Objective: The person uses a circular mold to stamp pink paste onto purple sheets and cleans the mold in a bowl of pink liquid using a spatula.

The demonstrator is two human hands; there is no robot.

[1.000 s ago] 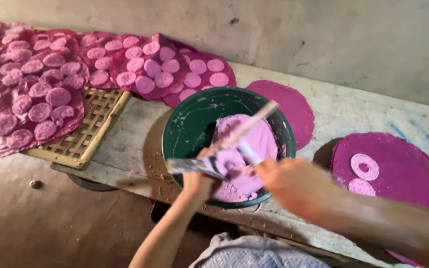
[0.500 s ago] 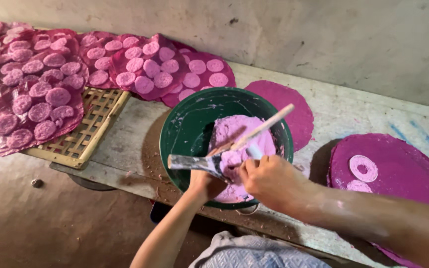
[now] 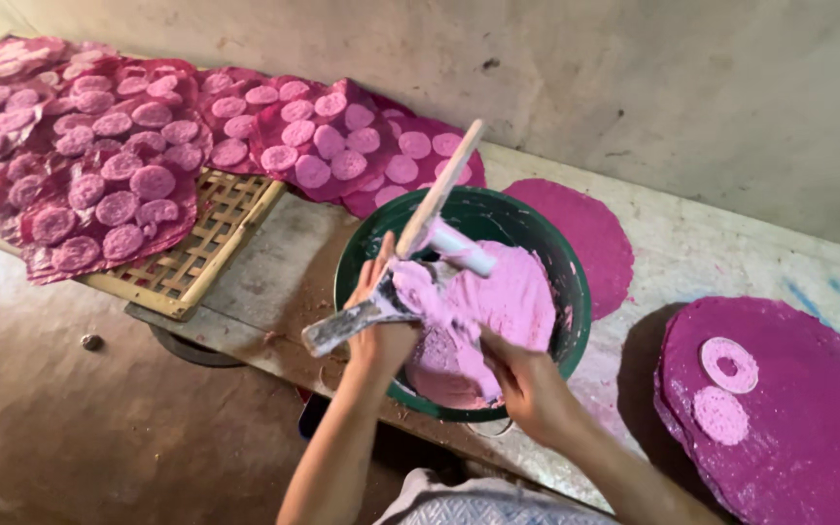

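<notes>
rough plaster wall (image 3: 634,78) and a paint-stained work table (image 3: 731,253) frame the scene, with the person standing at the table's near edge. the left hand (image 3: 381,326) is clenched around a flat metal scraper (image 3: 352,326), whose pale blade end sticks out just left of the fingers, while its loaded end carries a lump of pink paste (image 3: 483,311) just right of them. the right hand (image 3: 527,384) sits near the front rim of the green bowl (image 3: 561,248); its fingers curl toward the paste, but whether they grip something or only press into the mass cannot be told. a wooden stick (image 3: 439,190) rises at a slant above the left fingers, resting in the bowl with a white tube-like piece (image 3: 464,248) just beside it. the paste lies inside the bowl, directly under and between both hands. judging from this, the step in hand is scooping and working paste with the scraper. the next move calls for a steady lift, keeping the blade level so the lump does not slide off. well left of the fingers, pink discs (image 3: 128,175) dry on magenta sheets over a woven bamboo tray (image 3: 216,243); well right, a purple round mat (image 3: 789,408) carries a ring and a disc.
</notes>
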